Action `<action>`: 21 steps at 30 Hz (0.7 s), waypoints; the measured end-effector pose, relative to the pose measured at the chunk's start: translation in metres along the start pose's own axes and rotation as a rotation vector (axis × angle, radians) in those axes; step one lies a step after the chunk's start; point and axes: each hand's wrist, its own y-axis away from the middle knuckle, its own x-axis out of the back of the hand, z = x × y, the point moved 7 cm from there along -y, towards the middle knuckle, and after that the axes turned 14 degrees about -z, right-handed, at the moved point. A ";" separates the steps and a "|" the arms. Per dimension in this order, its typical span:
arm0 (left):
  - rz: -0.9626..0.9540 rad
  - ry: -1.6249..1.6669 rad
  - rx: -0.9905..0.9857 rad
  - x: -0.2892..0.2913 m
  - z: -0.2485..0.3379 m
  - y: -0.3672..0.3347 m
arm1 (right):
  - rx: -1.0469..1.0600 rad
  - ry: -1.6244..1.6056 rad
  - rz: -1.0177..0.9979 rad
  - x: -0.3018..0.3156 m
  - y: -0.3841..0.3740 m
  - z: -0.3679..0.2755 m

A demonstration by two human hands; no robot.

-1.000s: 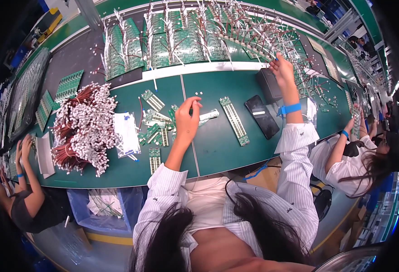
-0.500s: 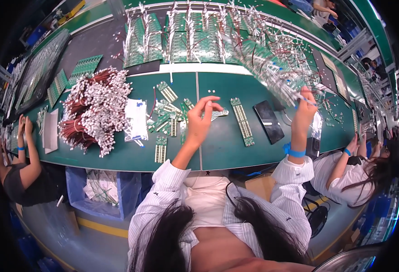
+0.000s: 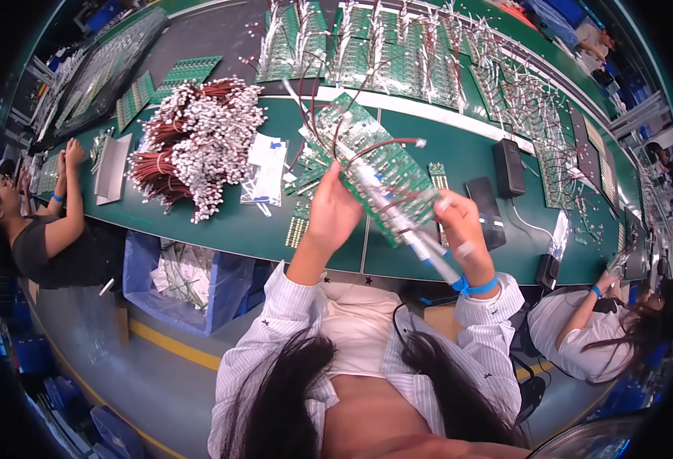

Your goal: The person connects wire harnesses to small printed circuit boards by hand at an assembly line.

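Observation:
A green circuit board panel (image 3: 404, 177) is held tilted above the middle of the bench. Red-and-black wires and white sleeved leads run across it, some hanging past its lower edge near my right wrist. My left hand (image 3: 335, 213) grips the panel's left edge, thumb up along it. At the lower right corner, my right hand (image 3: 462, 229) pinches the panel between thumb and fingers. Beneath and behind it lie loose small circuit boards (image 3: 298, 226), partly hidden by the panel and my left hand.
Left on the bench is a big heap of bundled wires with white connectors (image 3: 198, 145), beside a white plastic bag (image 3: 266, 170). Wired board panels (image 3: 397, 65) line the back. A black box (image 3: 509, 168) and flat black object (image 3: 485, 206) lie right. People sit on both sides.
The panel has come from the far right to the middle in my right hand. My left hand, empty before, now grips its left edge. The view has shifted as well.

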 end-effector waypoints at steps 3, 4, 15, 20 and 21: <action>0.129 -0.149 0.144 0.022 0.011 0.010 | -0.052 0.017 -0.248 -0.008 -0.014 -0.006; 0.175 -0.215 0.204 0.032 0.014 0.013 | -0.096 -0.101 -0.355 -0.013 -0.021 -0.002; -0.295 -0.303 0.500 -0.003 0.012 0.021 | -0.173 -0.170 -0.339 -0.010 -0.059 0.009; -0.205 0.214 0.133 -0.002 0.027 0.036 | -0.076 -0.452 -0.200 0.004 -0.047 -0.002; -0.332 0.195 0.154 -0.009 0.026 0.037 | -0.041 -0.394 -0.139 0.004 -0.045 -0.008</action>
